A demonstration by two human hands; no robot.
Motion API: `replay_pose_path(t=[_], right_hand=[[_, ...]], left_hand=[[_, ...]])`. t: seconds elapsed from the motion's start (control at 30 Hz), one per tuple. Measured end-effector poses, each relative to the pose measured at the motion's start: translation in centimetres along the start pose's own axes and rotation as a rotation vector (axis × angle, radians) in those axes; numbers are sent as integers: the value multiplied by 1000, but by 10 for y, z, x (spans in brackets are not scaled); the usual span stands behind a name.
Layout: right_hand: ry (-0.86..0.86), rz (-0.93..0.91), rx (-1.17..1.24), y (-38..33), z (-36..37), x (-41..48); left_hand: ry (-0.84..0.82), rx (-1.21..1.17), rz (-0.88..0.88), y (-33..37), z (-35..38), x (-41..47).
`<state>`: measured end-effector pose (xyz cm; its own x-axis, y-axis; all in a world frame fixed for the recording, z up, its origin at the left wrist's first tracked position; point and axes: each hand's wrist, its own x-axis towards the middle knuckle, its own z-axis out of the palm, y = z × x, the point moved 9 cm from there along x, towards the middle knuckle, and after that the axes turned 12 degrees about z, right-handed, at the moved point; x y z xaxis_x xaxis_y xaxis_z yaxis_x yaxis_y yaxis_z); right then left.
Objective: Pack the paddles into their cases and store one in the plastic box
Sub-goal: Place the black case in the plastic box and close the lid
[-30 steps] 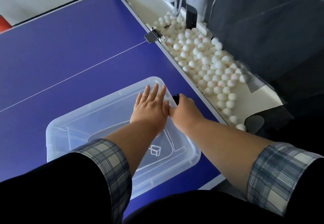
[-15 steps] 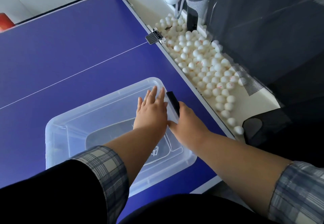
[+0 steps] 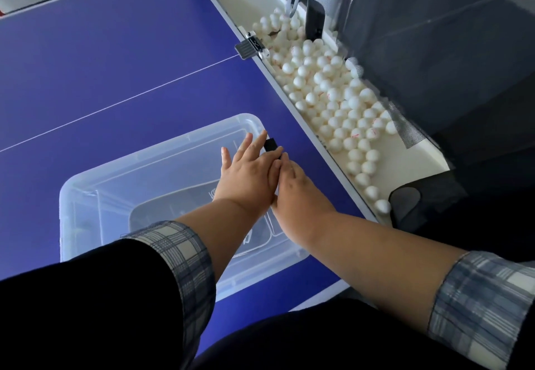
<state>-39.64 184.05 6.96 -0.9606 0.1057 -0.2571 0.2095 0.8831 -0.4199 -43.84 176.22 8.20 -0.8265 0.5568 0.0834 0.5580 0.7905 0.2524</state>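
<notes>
Plastic box beneath left hand; right hand alongside

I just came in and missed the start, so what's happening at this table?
A person is closing a clear plastic box on the blue table tennis table. The left hand lies flat on the lid, and the right hand works the black latch at the box's side. A dark case shows through the plastic. White balls fill the tray beside the table.

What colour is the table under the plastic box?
Blue, crossed by a thin white line: the table, seen in the head view.
</notes>
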Motion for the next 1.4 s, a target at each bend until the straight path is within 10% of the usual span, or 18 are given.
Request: replay_pose_path(t=[0.33, 0.57, 0.8, 1.4], right_hand=[[49, -41, -251, -17, -5, -11], [-29, -239, -327, -119, 37, -24], [-66, -391, -332, -238, 98, -55], [-103, -312, -163, -284, 140, -38]], left_hand=[[14, -77, -129, -23, -32, -51], [60, 75, -725, -155, -77, -215], [140, -686, -1256, -218, -57, -330], [195, -813, -924, -213, -57, -298]])
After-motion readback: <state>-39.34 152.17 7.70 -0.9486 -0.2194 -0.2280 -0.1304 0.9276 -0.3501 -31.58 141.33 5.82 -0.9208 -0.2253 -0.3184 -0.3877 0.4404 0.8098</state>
